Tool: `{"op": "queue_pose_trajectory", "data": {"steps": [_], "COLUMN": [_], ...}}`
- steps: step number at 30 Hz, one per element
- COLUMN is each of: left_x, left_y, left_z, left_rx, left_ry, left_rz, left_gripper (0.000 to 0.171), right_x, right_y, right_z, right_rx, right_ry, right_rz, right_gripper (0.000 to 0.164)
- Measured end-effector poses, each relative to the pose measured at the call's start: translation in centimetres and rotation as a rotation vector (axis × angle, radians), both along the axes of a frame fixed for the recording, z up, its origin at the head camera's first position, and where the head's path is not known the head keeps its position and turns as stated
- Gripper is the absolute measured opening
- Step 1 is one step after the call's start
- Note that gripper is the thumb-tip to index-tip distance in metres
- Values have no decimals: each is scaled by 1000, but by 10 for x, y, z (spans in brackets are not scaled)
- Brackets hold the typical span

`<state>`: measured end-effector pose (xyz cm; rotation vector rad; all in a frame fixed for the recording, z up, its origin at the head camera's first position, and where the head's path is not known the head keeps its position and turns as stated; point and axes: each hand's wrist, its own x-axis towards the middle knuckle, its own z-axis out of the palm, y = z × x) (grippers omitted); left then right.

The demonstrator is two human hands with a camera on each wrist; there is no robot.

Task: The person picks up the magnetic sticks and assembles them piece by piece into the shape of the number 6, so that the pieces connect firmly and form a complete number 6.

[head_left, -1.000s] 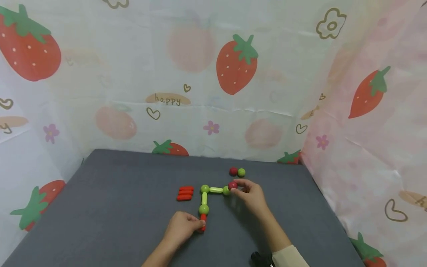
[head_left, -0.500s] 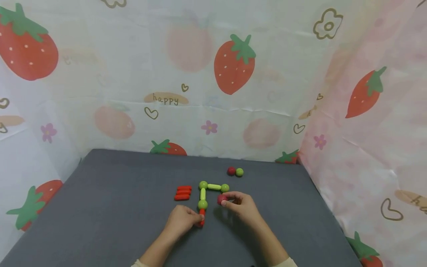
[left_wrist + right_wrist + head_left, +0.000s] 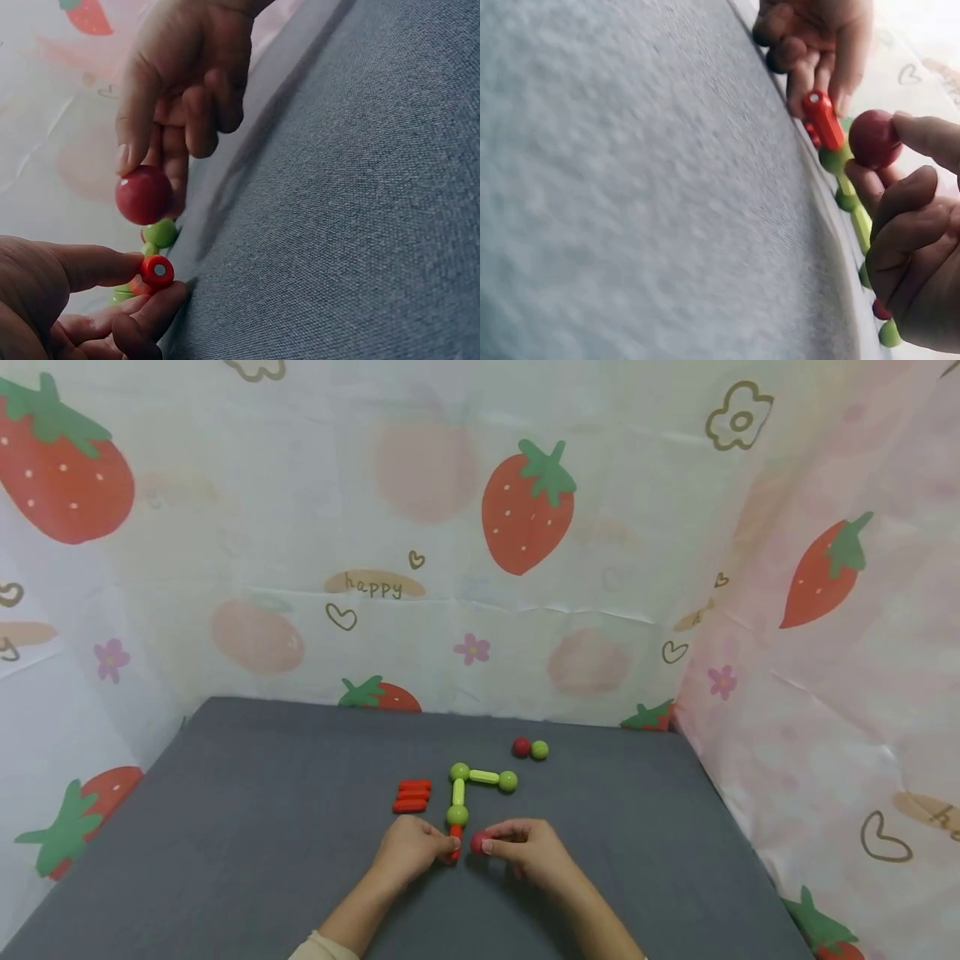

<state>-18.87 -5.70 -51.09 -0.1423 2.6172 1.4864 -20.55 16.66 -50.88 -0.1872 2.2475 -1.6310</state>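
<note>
1 glossy red ball (image 3: 875, 139), probably light, best held mid-girth: my right hand (image 3: 534, 852) pinches it; my left hand (image 3: 410, 850), a red rod (image 3: 824, 122).

In the head view, the left hand (image 3: 408, 850) covers part of the red stick (image 3: 455, 832), and the right hand (image 3: 536, 853) hides part of the red ball (image 3: 477, 842). The forearms (image 3: 358, 914) and the near side of the surface (image 3: 262, 827) are cut off at the bottom, a printed strawberry (image 3: 67, 481) at the left. In the left wrist view, that ball partly covers a green ball (image 3: 160, 235). In the right wrist view, the surface's weave is blurred and the right hand, cut off at the right, partly hides a second red ball (image 3: 880, 308).
</note>
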Motion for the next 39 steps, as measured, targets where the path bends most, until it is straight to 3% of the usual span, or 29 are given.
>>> {"op": "queue_pose_trajectory", "data": {"steps": [6,13,28,39], "left_x": [-2,-5,-7,-6], "left_y": [-1,-1,4,5], "left_z": [2,4,1,-1], "left_rx": [32,55,142,149], "left_ry": [-13,-36,-36,-43], "left_rz": [14,16,17,25], "left_gripper": [18,17,16,20], "right_x": [8,15,22,22], "right_y": [-8,-16,-26,-27], "right_z": [-2,-1,-6,-9], "right_rx": [-27,-18,-27,-30], "right_ry": [-119,-183,-186,-200], "right_rz": [31,42,-21,-50], "right_gripper": [32,28,31,31]}}
